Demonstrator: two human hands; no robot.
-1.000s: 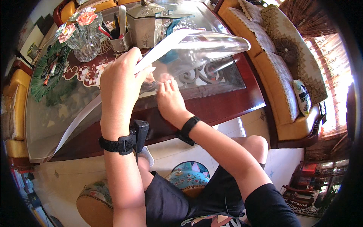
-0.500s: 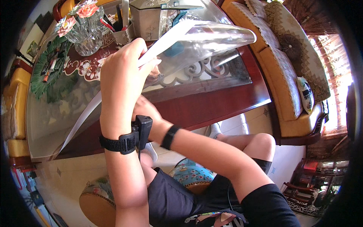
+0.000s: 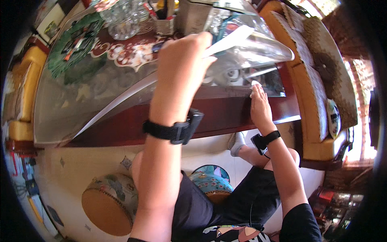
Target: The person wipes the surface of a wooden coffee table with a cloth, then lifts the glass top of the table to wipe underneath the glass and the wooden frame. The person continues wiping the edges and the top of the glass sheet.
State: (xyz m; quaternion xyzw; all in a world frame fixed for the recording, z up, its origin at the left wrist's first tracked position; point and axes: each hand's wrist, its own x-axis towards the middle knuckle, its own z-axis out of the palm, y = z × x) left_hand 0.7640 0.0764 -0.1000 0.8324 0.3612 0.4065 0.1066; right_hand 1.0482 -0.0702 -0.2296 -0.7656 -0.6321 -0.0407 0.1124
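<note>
My left hand (image 3: 182, 60) grips the lifted edge of a clear plastic table cover (image 3: 268, 49), which folds up and back over the tabletop. The cover's edge runs as a pale strip from that hand down to the table's left corner. Farther right, my right hand (image 3: 261, 107) lies over the front part of the dark red wooden table (image 3: 221, 120). A small white piece of tissue or cloth (image 3: 255, 84) shows at its fingertips, pressed to the surface. Below the raised cover, part of a scroll-patterned glass panel (image 3: 231, 76) is uncovered.
A glass vase (image 3: 123, 24), a pen holder (image 3: 164, 25) and a box (image 3: 192, 16) stand toward the back. A green leaf-shaped mat (image 3: 60, 60) bears small items at left. Round stools (image 3: 107, 205) stand below the table; a padded sofa (image 3: 312, 121) flanks the right side.
My right hand has swung out from beneath my left forearm to the table's right part, with the white piece now visible. My left hand has shifted right, still holding the cover.
</note>
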